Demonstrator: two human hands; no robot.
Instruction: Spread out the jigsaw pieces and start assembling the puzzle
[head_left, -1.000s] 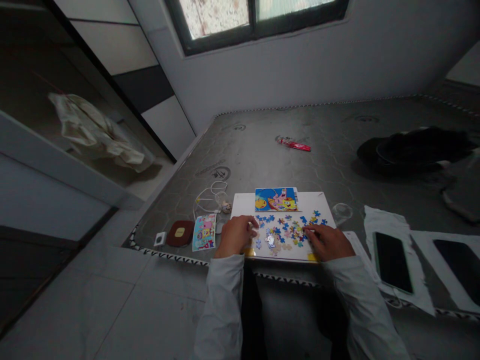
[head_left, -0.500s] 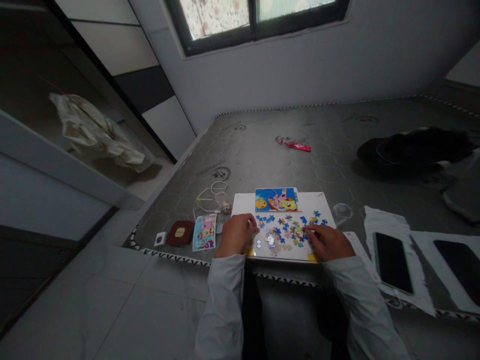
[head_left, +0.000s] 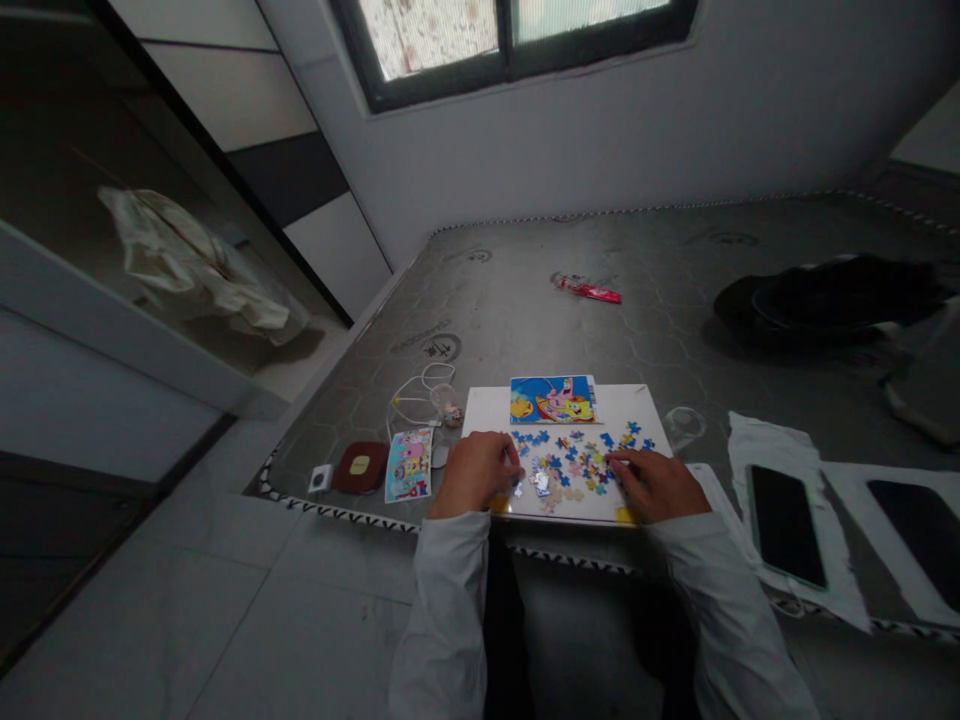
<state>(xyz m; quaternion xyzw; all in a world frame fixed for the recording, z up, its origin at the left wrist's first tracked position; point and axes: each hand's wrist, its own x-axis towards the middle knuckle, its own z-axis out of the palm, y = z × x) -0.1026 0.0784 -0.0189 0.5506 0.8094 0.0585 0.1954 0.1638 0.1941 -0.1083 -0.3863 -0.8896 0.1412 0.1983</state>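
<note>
Loose jigsaw puzzle pieces (head_left: 574, 467), mostly blue, yellow and pink, lie scattered on a white board (head_left: 487, 400). My left hand (head_left: 480, 468) is over the board's left side, with thumb and fingers closed together at a pale puzzle piece (head_left: 518, 490), partly covering it. My right hand (head_left: 660, 482) rests at the right side, its thumb and forefinger pinched among the yellow and blue pieces. Whatever lies between those fingertips is too small to make out. Above the pieces sits a colourful cartoon picture card (head_left: 553, 400) on the board.
Left of the board are a second cartoon picture (head_left: 409, 466), a brown case (head_left: 361, 467), a small white box (head_left: 320, 478) and a white cable (head_left: 405, 395). Phones (head_left: 786, 525) on white cloth lie to the right. A red packet (head_left: 592, 291) and a black bag-like object (head_left: 832, 300) are farther back.
My left hand has shifted slightly down and right, its fingertips coming together over the pale puzzle piece. My right hand has stayed almost still.
</note>
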